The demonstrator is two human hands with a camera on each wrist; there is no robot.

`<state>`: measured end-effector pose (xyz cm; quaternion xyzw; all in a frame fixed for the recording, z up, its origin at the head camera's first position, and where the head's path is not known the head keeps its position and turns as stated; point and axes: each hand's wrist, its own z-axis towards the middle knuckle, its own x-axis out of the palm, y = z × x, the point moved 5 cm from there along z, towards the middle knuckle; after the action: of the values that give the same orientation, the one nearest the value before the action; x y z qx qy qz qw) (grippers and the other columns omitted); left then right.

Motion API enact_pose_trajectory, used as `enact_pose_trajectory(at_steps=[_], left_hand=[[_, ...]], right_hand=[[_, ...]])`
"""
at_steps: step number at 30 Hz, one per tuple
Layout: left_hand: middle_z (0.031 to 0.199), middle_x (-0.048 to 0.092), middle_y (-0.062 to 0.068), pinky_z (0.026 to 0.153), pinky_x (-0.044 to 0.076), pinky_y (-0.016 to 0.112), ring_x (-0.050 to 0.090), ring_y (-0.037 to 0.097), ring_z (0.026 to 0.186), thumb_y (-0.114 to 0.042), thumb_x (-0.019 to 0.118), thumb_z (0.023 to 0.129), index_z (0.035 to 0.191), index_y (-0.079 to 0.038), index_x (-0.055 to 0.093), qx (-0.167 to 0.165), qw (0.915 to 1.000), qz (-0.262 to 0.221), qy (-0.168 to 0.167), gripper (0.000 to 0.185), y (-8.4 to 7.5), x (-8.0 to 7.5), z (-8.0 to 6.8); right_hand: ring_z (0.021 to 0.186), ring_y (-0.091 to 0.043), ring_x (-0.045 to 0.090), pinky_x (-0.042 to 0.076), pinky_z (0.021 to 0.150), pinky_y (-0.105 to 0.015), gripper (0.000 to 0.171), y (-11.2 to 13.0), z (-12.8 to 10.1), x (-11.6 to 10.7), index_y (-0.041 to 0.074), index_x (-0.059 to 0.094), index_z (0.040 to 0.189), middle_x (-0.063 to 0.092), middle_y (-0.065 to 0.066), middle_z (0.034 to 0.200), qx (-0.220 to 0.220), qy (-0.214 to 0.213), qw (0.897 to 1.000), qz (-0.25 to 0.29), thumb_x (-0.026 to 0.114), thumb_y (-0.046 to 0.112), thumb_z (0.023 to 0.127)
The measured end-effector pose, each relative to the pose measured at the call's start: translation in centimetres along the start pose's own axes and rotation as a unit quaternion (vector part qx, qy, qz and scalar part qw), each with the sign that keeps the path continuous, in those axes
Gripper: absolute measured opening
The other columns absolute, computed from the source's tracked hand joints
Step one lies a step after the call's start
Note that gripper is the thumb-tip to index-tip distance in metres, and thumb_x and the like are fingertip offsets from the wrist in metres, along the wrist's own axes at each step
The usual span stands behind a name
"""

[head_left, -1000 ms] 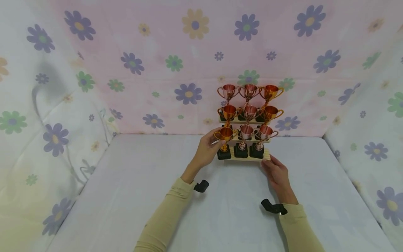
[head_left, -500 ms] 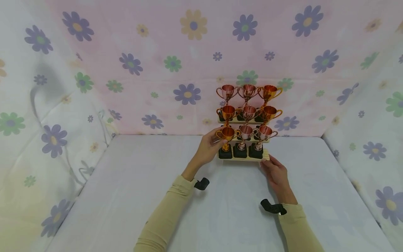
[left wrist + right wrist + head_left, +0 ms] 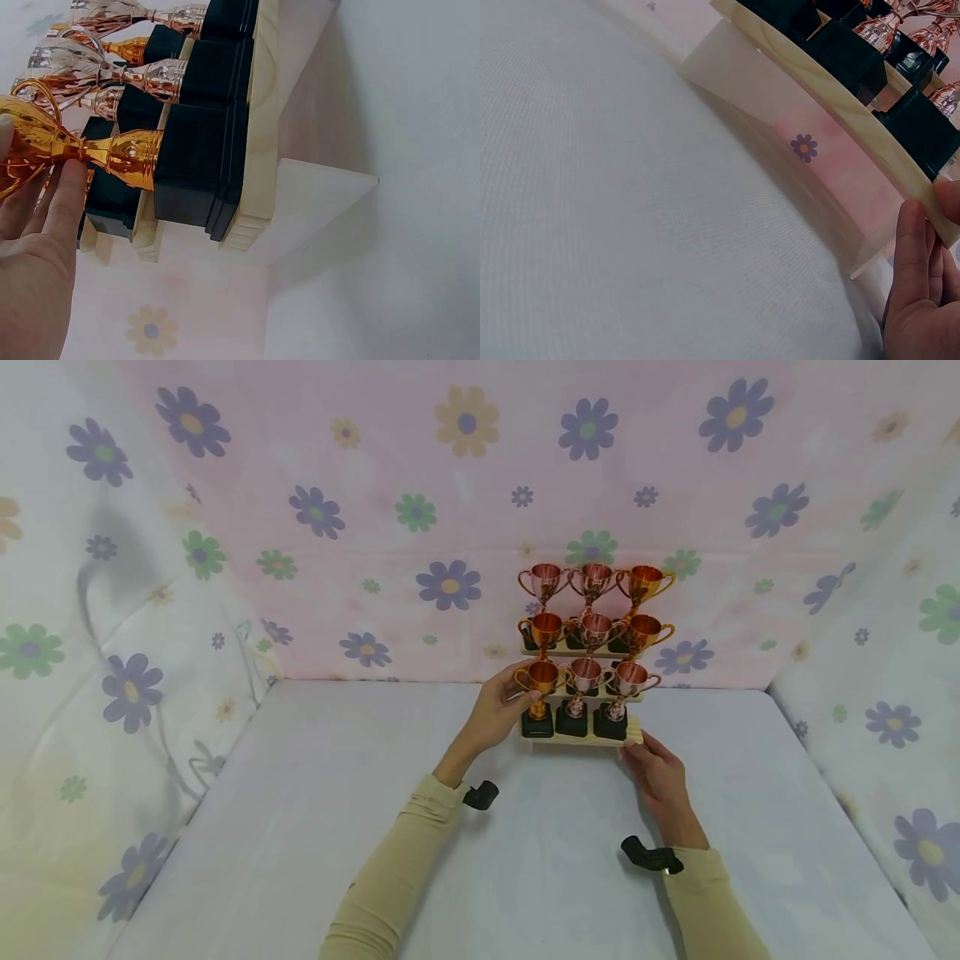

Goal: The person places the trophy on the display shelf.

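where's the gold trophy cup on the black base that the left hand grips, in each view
Head: gold trophy cup mid-frame, left end of the bottom step.
Left wrist: at the left edge, lying sideways, fingers on its bowl.
Right wrist: not clearly in it.
Shared landmark: pale wooden stepped stand.

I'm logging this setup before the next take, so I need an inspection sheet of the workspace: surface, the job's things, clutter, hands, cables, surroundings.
Surface: pale grey table, bare in front.
Job's things: wooden tiered stand with nine small trophies on black bases; front-left gold trophy stands on the lowest step.
Clutter: nothing seen.
Hands: left hand has its grip round the gold trophy's cup and stem; right hand touches the stand's front right corner with its fingertips.
Cables: nothing seen.
Surroundings: floral cloth backdrop behind and on both sides; black wrist mounts on beige sleeves.
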<state>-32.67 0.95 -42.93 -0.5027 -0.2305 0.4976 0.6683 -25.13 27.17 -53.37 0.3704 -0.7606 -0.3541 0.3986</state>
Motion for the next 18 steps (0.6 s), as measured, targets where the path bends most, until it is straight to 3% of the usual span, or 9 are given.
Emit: enact_pose_trajectory(at_steps=[7,15,18], left_hand=[[0.134,0.060,0.025,0.105,0.053,0.042,0.062,0.036,0.124,0.000,0.061,0.100,0.149,-0.001,0.046,-0.011,0.9998,-0.015,-0.005,0.051,0.4,-0.1,0.0],[0.146,0.055,0.023,0.107,0.051,0.036,0.057,0.035,0.132,0.002,0.063,0.098,0.151,0.001,0.042,-0.016,0.9991,-0.033,-0.022,0.057,0.9,-0.3,-0.4],[0.149,0.051,0.024,0.110,0.048,0.046,0.054,0.039,0.133,0.005,0.065,0.096,0.151,0.003,0.041,-0.017,0.9985,-0.033,-0.040,0.061,0.9,-0.8,-1.2]], right_hand=[[0.134,-0.015,0.048,0.048,0.105,-0.020,0.065,0.0,0.1,0.1,0.013,0.029,0.161,0.031,-0.007,0.165,0.003,0.000,1.000,0.001,0.058,0.008,0.103],[0.133,-0.015,0.048,0.048,0.105,-0.020,0.066,0.3,0.2,0.3,0.012,0.027,0.162,0.030,-0.007,0.166,0.015,0.001,1.000,-0.001,0.057,0.007,0.103],[0.129,-0.012,0.051,0.049,0.105,-0.020,0.068,0.5,0.2,0.1,0.011,0.025,0.162,0.028,-0.008,0.167,0.014,0.008,0.999,-0.029,0.059,0.009,0.103]])
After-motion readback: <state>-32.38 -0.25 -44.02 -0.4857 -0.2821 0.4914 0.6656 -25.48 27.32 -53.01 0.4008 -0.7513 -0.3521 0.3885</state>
